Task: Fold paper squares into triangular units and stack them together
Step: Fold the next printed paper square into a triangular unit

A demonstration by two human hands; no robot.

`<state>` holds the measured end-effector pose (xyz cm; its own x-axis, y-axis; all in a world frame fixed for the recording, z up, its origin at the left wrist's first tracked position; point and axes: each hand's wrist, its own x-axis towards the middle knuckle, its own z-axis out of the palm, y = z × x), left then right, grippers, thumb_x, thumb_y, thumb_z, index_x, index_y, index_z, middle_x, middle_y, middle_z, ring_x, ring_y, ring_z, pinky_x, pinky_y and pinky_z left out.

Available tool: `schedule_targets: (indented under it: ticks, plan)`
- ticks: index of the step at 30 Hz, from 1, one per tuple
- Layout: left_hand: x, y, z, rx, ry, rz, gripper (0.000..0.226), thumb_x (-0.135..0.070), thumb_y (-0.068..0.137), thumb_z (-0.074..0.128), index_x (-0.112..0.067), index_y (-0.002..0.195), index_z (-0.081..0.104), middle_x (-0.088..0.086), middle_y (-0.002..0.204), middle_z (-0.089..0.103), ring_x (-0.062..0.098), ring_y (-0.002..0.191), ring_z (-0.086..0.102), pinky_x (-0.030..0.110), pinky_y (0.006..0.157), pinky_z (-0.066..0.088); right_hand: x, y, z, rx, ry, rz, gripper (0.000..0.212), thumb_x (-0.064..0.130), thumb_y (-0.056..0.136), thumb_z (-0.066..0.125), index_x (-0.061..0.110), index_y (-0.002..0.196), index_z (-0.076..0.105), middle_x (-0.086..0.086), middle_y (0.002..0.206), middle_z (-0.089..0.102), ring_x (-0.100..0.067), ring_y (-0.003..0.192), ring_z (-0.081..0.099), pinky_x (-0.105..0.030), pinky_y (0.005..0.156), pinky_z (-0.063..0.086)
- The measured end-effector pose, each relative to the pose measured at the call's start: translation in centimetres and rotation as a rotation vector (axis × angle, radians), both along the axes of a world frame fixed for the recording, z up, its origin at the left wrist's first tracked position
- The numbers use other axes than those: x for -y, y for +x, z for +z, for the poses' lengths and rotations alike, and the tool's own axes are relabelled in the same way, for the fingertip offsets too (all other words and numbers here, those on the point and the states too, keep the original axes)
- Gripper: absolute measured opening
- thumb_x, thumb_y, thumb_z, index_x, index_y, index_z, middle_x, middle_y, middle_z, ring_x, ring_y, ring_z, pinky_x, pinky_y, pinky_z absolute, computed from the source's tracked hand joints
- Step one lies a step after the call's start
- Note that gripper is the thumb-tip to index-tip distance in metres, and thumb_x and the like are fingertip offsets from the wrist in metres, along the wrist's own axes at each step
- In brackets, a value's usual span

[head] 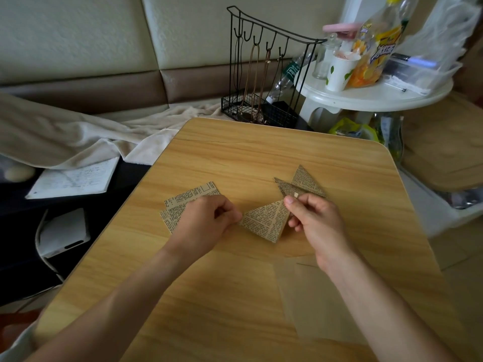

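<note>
Your left hand and your right hand each pinch one corner of a folded paper triangle, held between them just over the worktop. Behind your right hand lie finished triangles, a few it seems. Under your left hand wait flat paper squares. So some are done, and more folding and stacking is left.

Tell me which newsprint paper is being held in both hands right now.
The folded triangle in the middle: the left hand pinches its left corner, the right hand its top. The flat squares and finished triangles lie untouched.
</note>
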<state>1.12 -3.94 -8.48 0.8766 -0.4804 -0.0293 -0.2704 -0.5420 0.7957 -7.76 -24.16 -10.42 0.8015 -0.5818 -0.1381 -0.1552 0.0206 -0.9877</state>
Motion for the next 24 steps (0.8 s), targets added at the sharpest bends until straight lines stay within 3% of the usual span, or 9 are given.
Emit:
schedule_targets:
  ticks: [4, 11, 15, 17, 21, 24]
  plan:
    - [0.0, 0.2, 0.1, 0.035, 0.016, 0.004, 0.016, -0.013, 0.092, 0.074, -0.023, 0.08, 0.078, -0.036, 0.061, 0.062, -0.013, 0.06, 0.056, 0.006, 0.055, 0.039, 0.0, -0.1, -0.1, -0.008, -0.014, -0.009, 0.021, 0.018, 0.096, 0.072, -0.001, 0.089, 0.069, -0.001, 0.071, 0.063, -0.003, 0.054, 0.056, -0.015, 0.051, 0.046]
    - [0.0, 0.1, -0.3, 0.151, 0.03, 0.004, 0.014, -0.026, 0.088, 0.079, -0.015, 0.079, 0.076, -0.015, 0.076, 0.073, -0.004, 0.063, 0.059, 0.01, 0.055, 0.042, 0.1, 0.0, -0.2, 0.001, -0.011, -0.046, 0.025, 0.018, 0.097, 0.072, -0.006, 0.094, 0.067, -0.001, 0.071, 0.063, -0.002, 0.053, 0.057, -0.015, 0.051, 0.047]
    - [0.0, 0.5, -0.4, 0.158, 0.068, 0.032, 0.026, -0.032, 0.085, 0.082, -0.016, 0.07, 0.068, -0.025, 0.059, 0.063, -0.005, 0.061, 0.055, 0.012, 0.054, 0.041, -0.1, 0.0, -0.2, 0.007, -0.023, -0.034, 0.026, 0.018, 0.097, 0.071, -0.007, 0.094, 0.066, -0.001, 0.071, 0.063, -0.002, 0.054, 0.057, -0.015, 0.052, 0.047]
    - [-0.2, 0.7, -0.2, 0.11, 0.054, -0.002, 0.023, -0.038, 0.085, 0.082, -0.022, 0.073, 0.069, -0.029, 0.065, 0.064, -0.006, 0.061, 0.056, 0.011, 0.054, 0.042, -0.1, -0.1, 0.0, 0.011, -0.02, -0.023, 0.026, 0.018, 0.097, 0.071, -0.007, 0.094, 0.067, 0.0, 0.07, 0.063, -0.003, 0.055, 0.057, -0.015, 0.052, 0.046]
    - [-0.1, 0.6, 0.6, -0.066, -0.135, -0.159, 0.018, -0.045, 0.086, 0.077, -0.029, 0.094, 0.075, -0.012, 0.081, 0.072, 0.0, 0.069, 0.063, 0.016, 0.062, 0.051, -0.3, -0.4, 0.7, 0.016, -0.031, 0.092, 0.017, 0.02, 0.097, 0.071, 0.003, 0.091, 0.071, 0.003, 0.071, 0.065, -0.004, 0.059, 0.057, -0.015, 0.055, 0.046]
    - [0.5, 0.0, 0.7, -0.137, -0.18, -0.183, 0.015, -0.04, 0.087, 0.078, -0.026, 0.091, 0.078, -0.003, 0.082, 0.074, 0.001, 0.067, 0.061, 0.016, 0.059, 0.047, -1.2, -0.4, 1.1, 0.029, -0.056, 0.199, 0.017, 0.022, 0.096, 0.072, 0.008, 0.087, 0.072, 0.004, 0.068, 0.064, -0.006, 0.062, 0.058, -0.016, 0.058, 0.047]
